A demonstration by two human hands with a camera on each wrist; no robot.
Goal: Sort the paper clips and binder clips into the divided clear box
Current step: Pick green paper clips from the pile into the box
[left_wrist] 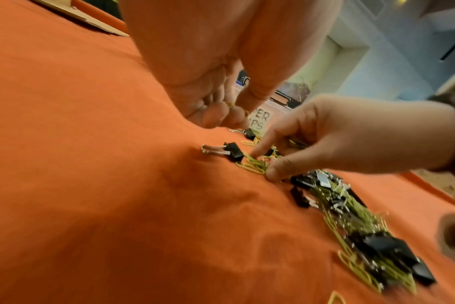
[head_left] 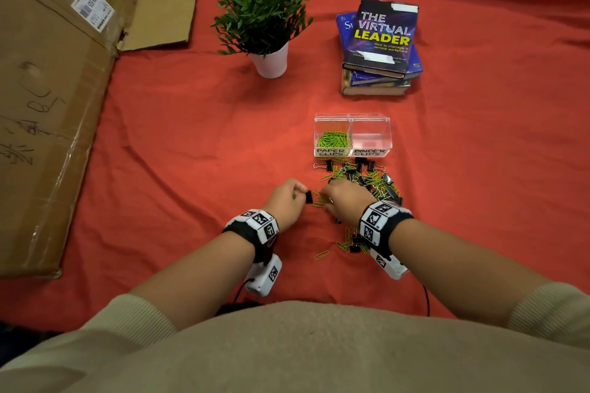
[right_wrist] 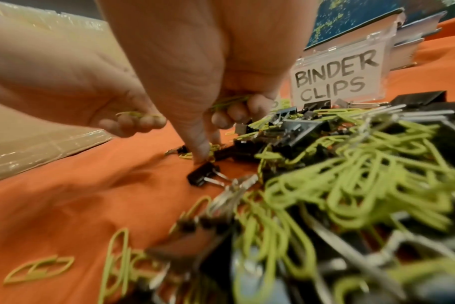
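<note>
The clear divided box (head_left: 352, 120) stands past a mixed pile of green paper clips (head_left: 380, 188) and black binder clips (head_left: 360, 164). Its left compartment, labelled PAPER CLIPS, holds green paper clips (head_left: 332, 138). The one labelled BINDER CLIPS (right_wrist: 333, 79) looks empty. My left hand (head_left: 297, 191) is left of the pile, its fingers (left_wrist: 220, 115) curled round a few paper clips. My right hand (head_left: 329, 196) holds paper clips in its curled fingers (right_wrist: 237, 112) while thumb and forefinger pinch at more paper clips (left_wrist: 255, 164) on the cloth. A lone binder clip (head_left: 309, 196) lies between the hands.
Red cloth (head_left: 178, 143) covers the surface. A potted plant (head_left: 265, 25) and a stack of books (head_left: 380, 48) stand beyond the box. A big cardboard box (head_left: 48, 105) fills the left side. Loose paper clips (head_left: 321, 254) lie near my right wrist.
</note>
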